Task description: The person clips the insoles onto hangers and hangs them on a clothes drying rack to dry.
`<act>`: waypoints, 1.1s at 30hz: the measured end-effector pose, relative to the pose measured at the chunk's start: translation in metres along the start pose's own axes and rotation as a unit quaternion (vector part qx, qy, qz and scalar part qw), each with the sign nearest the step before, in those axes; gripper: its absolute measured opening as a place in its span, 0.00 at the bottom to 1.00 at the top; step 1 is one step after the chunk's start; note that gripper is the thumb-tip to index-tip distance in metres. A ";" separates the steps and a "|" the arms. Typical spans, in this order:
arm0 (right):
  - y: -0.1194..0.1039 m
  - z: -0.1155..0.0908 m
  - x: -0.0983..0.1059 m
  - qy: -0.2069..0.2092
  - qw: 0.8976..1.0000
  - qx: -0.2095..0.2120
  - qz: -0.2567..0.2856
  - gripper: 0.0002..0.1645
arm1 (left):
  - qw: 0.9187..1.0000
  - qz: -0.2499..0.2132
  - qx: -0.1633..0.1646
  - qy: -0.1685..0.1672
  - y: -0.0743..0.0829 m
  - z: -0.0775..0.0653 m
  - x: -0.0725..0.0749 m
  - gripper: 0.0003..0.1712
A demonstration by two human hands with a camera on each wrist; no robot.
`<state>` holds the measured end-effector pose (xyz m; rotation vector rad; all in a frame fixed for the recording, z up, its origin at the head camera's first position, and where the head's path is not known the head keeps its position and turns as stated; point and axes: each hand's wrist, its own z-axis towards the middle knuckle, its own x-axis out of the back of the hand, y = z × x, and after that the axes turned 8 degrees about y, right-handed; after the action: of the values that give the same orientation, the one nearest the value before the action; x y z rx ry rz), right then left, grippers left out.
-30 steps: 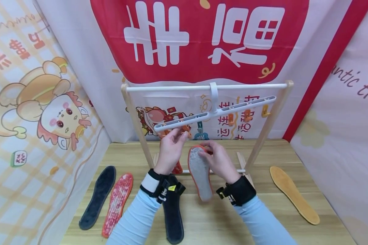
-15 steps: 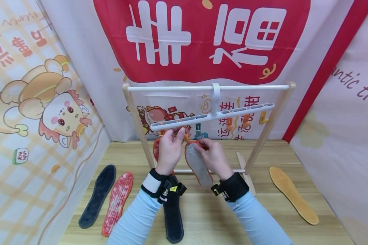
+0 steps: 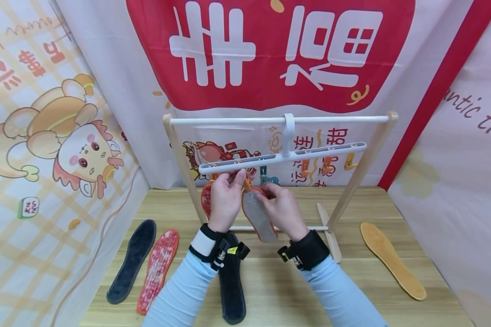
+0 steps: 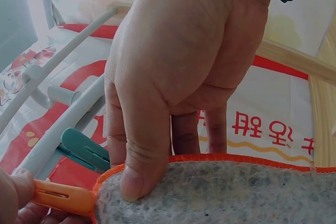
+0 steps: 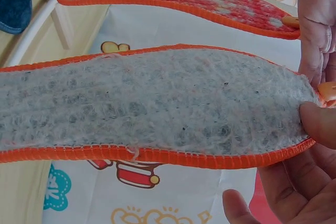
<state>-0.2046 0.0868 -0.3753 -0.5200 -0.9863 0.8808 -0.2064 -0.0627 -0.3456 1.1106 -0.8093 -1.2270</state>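
Note:
My right hand (image 3: 284, 206) pinches the top end of an insole (image 3: 258, 215), grey and fuzzy on this side with an orange edge, thumb on the grey face. My left hand (image 3: 226, 200) pinches an orange clothespin (image 4: 65, 198) under the left arm of a white hanger (image 3: 288, 136). The clothespin's tip is right at the insole's end in both wrist views. Behind my left hand a red-and-white insole (image 5: 178, 1) hangs from another orange clothespin (image 5: 290, 21). A teal clothespin (image 4: 86, 149) hangs beside them.
The hanger hooks over the bar of a wooden-legged rack (image 3: 360, 177). Orange and yellow clothespins (image 3: 350, 161) hang on its right arm. On the table lie two dark insoles (image 3: 132, 261), a red-and-white one (image 3: 158, 270) and a tan one (image 3: 393, 259).
My right hand has brought the grey-faced insole up and left to the orange clothespin. The hanger's left end has shifted slightly left. My left hand stays at the clothespin.

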 end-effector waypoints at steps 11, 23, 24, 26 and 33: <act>-0.006 0.003 0.000 0.011 1.000 0.001 0.015 0.13 | 1.000 0.019 0.005 0.013 0.001 -0.001 -0.002 0.25; -0.012 0.002 -0.006 0.036 0.998 -0.014 0.041 0.14 | 1.000 0.026 -0.002 0.015 0.002 -0.001 0.000 0.24; -0.012 0.003 -0.007 0.037 0.998 -0.014 0.045 0.14 | 1.000 0.024 0.000 0.015 0.001 -0.001 0.001 0.25; -0.011 0.003 -0.008 0.035 0.998 -0.017 0.053 0.14 | 1.000 0.019 0.003 0.017 0.001 -0.001 0.002 0.25; -0.008 0.005 -0.011 0.025 0.997 -0.031 0.069 0.14 | 0.999 0.028 0.026 0.007 0.000 -0.002 0.004 0.27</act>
<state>-0.2088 0.0728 -0.3728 -0.6661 -0.9434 0.9583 -0.2037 -0.0662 -0.3467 1.1295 -0.8602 -1.1557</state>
